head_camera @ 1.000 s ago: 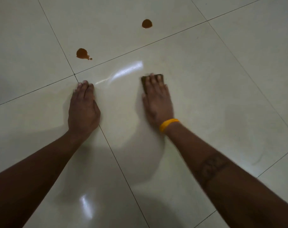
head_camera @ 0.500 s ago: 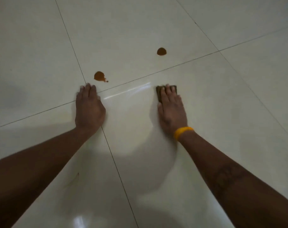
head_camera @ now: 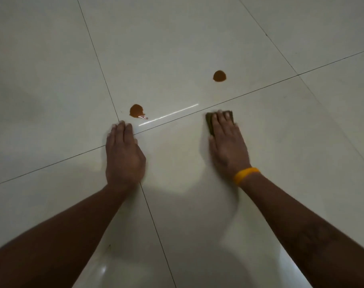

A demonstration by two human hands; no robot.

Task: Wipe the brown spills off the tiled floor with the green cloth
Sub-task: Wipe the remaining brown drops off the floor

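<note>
A glossy floor of large pale square tiles [head_camera: 197, 38] fills the view, divided by thin dark grout lines that cross just ahead of the left hand. A bright streak of reflected light lies along the grout line between the two hands.

Two bare forearms are extended from the bottom of the frame onto the floor. The left hand [head_camera: 123, 154] is laid flat, palm down, with its fingers straight and held together; nothing is held by it, and its fingertips rest at the crossing of the grout lines. The right hand [head_camera: 226, 146] is also laid palm down, its straight fingers pressed on top of a small dark green folded cloth [head_camera: 209, 123], which is pinned against the tile rather than gripped. Only the cloth's left edge and far corners are seen beyond the fingers; the hand and cloth are slightly blurred. A yellow rubber wristband [head_camera: 246, 175] is worn on the right wrist.

Two brown spills are seen on the tile beyond the hands. The nearer brown spill [head_camera: 137, 110], a rounded blot with a small wet trail at its lower right, lies just ahead of the left fingertips. The farther brown spill [head_camera: 219, 76], a neat round drop, lies ahead of the cloth, across the grout line and apart from it.
</note>
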